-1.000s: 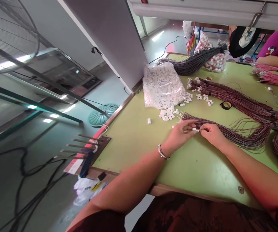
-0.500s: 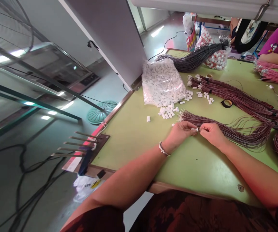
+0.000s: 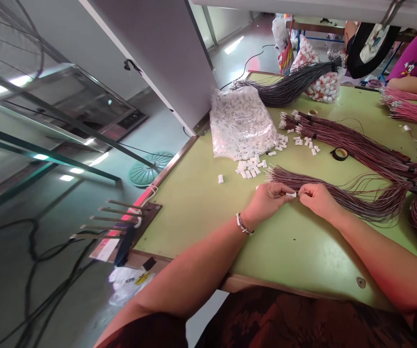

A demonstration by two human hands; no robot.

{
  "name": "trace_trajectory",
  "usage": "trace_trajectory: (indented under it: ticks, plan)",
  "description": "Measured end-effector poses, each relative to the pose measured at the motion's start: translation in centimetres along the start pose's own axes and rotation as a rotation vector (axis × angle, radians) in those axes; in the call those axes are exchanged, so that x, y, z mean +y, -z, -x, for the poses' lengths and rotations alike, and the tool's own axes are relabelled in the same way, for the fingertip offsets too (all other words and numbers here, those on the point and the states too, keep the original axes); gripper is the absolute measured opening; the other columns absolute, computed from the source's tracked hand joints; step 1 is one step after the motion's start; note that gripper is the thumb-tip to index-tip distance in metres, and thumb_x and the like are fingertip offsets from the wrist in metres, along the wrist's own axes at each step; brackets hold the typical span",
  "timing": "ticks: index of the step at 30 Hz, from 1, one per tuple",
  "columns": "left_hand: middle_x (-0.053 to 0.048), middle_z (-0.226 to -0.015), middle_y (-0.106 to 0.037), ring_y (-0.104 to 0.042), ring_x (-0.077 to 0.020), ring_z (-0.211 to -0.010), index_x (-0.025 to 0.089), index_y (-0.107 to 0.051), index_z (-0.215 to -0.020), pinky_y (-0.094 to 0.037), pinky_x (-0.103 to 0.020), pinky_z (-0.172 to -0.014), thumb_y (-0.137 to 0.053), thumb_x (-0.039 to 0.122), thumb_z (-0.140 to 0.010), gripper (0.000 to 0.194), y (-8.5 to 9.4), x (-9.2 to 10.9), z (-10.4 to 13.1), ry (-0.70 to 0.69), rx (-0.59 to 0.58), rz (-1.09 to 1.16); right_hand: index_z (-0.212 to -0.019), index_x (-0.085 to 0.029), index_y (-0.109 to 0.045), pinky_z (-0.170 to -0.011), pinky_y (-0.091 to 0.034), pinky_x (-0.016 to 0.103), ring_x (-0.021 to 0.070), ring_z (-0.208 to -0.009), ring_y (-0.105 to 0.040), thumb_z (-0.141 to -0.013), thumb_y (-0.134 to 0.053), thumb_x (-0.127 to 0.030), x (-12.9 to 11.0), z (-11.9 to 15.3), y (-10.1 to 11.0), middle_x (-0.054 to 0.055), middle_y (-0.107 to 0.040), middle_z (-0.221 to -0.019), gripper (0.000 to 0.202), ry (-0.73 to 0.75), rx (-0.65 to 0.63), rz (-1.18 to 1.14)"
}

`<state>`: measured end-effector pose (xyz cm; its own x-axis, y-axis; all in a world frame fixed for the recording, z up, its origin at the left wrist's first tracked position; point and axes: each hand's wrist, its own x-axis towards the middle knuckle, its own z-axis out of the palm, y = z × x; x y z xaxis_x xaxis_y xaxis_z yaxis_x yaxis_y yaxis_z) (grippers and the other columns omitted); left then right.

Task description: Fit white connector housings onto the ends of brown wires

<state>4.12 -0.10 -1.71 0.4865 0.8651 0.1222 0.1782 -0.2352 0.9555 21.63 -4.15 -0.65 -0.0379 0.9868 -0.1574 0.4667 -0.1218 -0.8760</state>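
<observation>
My left hand [image 3: 270, 200] pinches a small white plastic connector [image 3: 291, 195] between thumb and fingertips. Right beside it, my right hand [image 3: 316, 199] is closed in a pinch on a thin wire, mostly hidden by the fingers, at the connector's end. Whether the wire sits inside the connector I cannot tell. Just behind both hands lies a bundle of dark red wires [image 3: 367, 205], its metal-tipped ends pointing left. Loose white connectors [image 3: 250, 169] are scattered past my left hand, in front of a clear plastic bag [image 3: 242, 121] full of them.
More dark red wire bundles [image 3: 356, 140] and a roll of black tape [image 3: 339, 154] lie farther back on the green table [image 3: 194, 208]. A rack of metal prongs [image 3: 110, 220] juts from the left edge. Across the table, a person's arm [image 3: 414, 85] rests near pink wires [image 3: 411, 106].
The view has shifted slightly. Both hands keep nearly the same pose, still pinching close together at the white connector.
</observation>
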Motion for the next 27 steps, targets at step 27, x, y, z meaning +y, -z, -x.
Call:
trace_trajectory:
  ticks: [27]
  plan:
    - [-0.002,-0.057,-0.064,-0.06,-0.0093,-0.046,0.011,-0.059,-0.073,-0.048,-0.019,-0.045,-0.071,0.041,-0.072,0.031,0.1,0.5,-0.5,0.385,-0.088,0.392,-0.077,-0.018,-0.063,-0.061,-0.035,0.026,0.014,-0.062,-0.05,-0.085,-0.045,-0.02,0.3,1.1,0.4,0.003,-0.058,-0.064,0.019,0.602,0.246,0.734]
